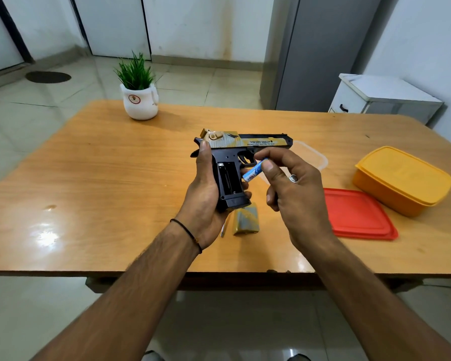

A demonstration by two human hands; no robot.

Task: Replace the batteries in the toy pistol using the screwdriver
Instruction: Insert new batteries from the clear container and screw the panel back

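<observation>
My left hand (202, 188) grips the black and gold toy pistol (241, 143) by its handle, above the middle of the table, barrel pointing right. The battery compartment (228, 179) in the handle lies open and faces me. My right hand (293, 186) pinches a blue and white battery (253, 173) between thumb and forefinger, just right of the open compartment. The gold compartment cover (246, 221) lies on the table below the pistol. Beside it a thin metal shaft (222, 230), probably the screwdriver, pokes out from under my left hand.
A red lid (357, 214) lies right of my hands, with a yellow lidded box (401, 179) further right. A clear plastic container (311, 156) sits behind my right hand. A potted plant (139, 96) stands at the table's far left. The wooden table's front edge (141, 270) is close to me.
</observation>
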